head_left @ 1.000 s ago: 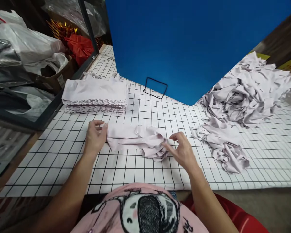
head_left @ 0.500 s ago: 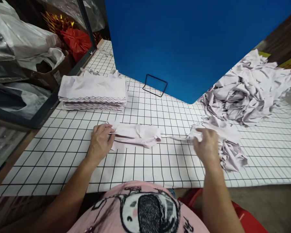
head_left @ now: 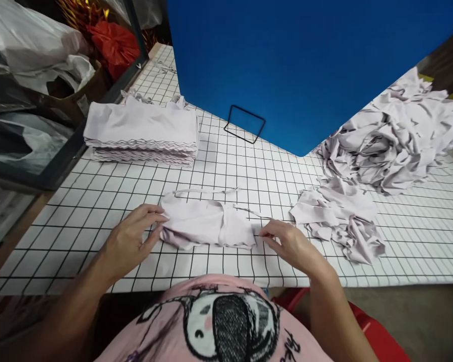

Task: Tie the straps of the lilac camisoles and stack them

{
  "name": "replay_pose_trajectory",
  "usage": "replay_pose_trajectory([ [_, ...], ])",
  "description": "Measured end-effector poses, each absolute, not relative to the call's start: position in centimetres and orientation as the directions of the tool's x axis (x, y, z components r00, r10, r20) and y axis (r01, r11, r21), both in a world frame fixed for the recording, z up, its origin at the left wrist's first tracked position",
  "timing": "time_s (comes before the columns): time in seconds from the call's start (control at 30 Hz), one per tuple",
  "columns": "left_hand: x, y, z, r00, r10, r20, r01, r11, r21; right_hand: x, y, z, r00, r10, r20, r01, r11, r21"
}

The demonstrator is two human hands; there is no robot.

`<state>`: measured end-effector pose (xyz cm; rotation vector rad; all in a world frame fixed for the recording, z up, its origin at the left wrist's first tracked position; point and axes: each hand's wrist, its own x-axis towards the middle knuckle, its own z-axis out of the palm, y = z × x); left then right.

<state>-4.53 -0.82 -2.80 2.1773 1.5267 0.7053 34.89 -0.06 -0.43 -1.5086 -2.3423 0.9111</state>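
A pale pinkish-white fabric piece (head_left: 204, 223) lies spread before me on the table, slightly rumpled, with a raised fold across its right part. My left hand (head_left: 136, 236) pinches its left end between thumb and fingers. Just off the piece's right edge, the fingertips of my right hand (head_left: 287, 241) are drawn together; whatever they hold is too small to make out. A thin fabric strip (head_left: 249, 211) runs from the piece's upper right toward that hand. Another narrow strip (head_left: 207, 190) curls along the top edge.
A neat stack of folded fabric (head_left: 141, 128) sits at the back left. To the right lie a small crumpled fabric heap (head_left: 343, 216) and a larger pile (head_left: 388, 141). A blue panel (head_left: 287, 75) stands over the gridded tablecloth (head_left: 226, 269). Bags in a box (head_left: 71, 95) are at left.
My right hand has come left from the small heap to the piece's right end. The piece is now spread wider and nearer me, and my left hand has shifted left and toward me.
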Motion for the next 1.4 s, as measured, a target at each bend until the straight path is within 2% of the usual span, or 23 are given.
replay_pose_trajectory([
  [0.17,-3.6,-3.6,-5.4,0.135,0.973,0.188,0.855,-0.211,0.474,34.1,-2.1,-2.5,-0.406,0.904,-0.135,0.772,0.260,-0.580],
  [0.27,-3.9,-4.0,-5.2,0.108,0.979,0.175,0.850,-0.182,0.495,33.8,-2.0,-3.0,-0.393,0.917,-0.065,0.763,0.286,-0.579],
  [0.37,-4.3,-2.5,-4.0,0.077,0.967,0.242,0.837,-0.195,0.512,32.7,-1.1,-2.7,-0.366,0.930,0.007,0.760,0.303,-0.574],
  [0.5,-3.8,0.6,-4.2,0.003,0.972,0.236,0.856,-0.125,0.501,28.3,0.4,-2.9,-0.317,0.948,0.007,0.739,0.252,-0.625],
  [0.63,-2.6,2.5,-6.4,-0.126,0.972,0.199,0.918,0.039,0.394,23.5,1.3,-4.5,-0.261,0.965,-0.009,0.826,0.219,-0.519],
  [0.7,-2.2,2.8,-6.9,-0.116,0.973,0.198,0.925,0.033,0.379,22.6,1.4,-5.1,-0.245,0.970,-0.006,0.824,0.204,-0.529],
  [0.77,-2.0,2.9,-6.7,-0.081,0.982,0.170,0.892,-0.005,0.452,23.0,1.6,-4.8,-0.252,0.965,-0.076,0.694,0.125,-0.709],
  [0.83,-2.0,3.1,-6.3,-0.086,0.992,0.091,0.787,0.011,0.617,24.5,2.0,-3.8,-0.270,0.943,-0.197,0.395,-0.078,-0.915],
  [0.87,-2.0,3.3,-6.0,-0.105,0.994,0.038,0.692,0.046,0.720,25.6,2.5,-3.1,-0.265,0.932,-0.247,0.208,-0.195,-0.959],
  [0.93,-1.8,3.7,-5.7,-0.138,0.988,-0.070,0.422,0.122,0.898,28.1,3.9,-1.7,-0.193,0.932,-0.308,-0.140,-0.337,-0.931],
  [0.97,-1.7,4.0,-5.6,-0.143,0.984,-0.110,0.279,0.147,0.949,29.5,4.8,-1.1,-0.130,0.940,-0.317,-0.270,-0.341,-0.901],
  [1.0,-1.5,4.4,-5.6,-0.144,0.980,-0.135,0.159,0.158,0.975,31.0,5.6,-0.7,-0.061,0.949,-0.308,-0.357,-0.309,-0.881],
  [1.07,-1.0,5.1,-5.6,-0.138,0.977,-0.162,0.039,0.168,0.985,33.8,7.2,-0.4,0.077,0.964,-0.255,-0.413,-0.202,-0.888],
  [1.13,-0.7,5.8,-5.6,-0.158,0.975,-0.156,0.092,0.172,0.981,35.8,8.1,-0.9,0.251,0.950,-0.185,-0.308,-0.103,-0.946],
  [1.2,-0.6,6.0,-5.6,-0.216,0.974,-0.070,0.283,0.130,0.950,36.7,7.8,-1.8,0.455,0.889,-0.046,0.000,-0.051,-0.999],
  [1.23,-0.6,5.8,-5.5,-0.235,0.972,0.023,0.411,0.078,0.908,36.6,7.2,-2.3,0.502,0.862,0.066,0.205,-0.045,-0.978],
  [1.27,-0.6,5.4,-5.4,-0.228,0.964,0.139,0.539,0.006,0.842,36.2,6.4,-2.7,0.468,0.867,0.171,0.395,-0.032,-0.918],
  [1.3,-0.6,4.8,-5.4,-0.187,0.949,0.254,0.648,-0.075,0.758,35.5,5.4,-3.1,0.359,0.902,0.241,0.541,0.010,-0.841],
  [1.33,-0.6,4.1,-5.3,-0.118,0.931,0.345,0.725,-0.157,0.670,34.6,4.3,-3.4,0.194,0.945,0.263,0.633,0.083,-0.769],
  [1.4,-0.3,2.2,-5.4,0.038,0.898,0.438,0.792,-0.295,0.535,32.5,2.3,-3.8,-0.159,0.965,0.209,0.694,0.259,-0.671],
])
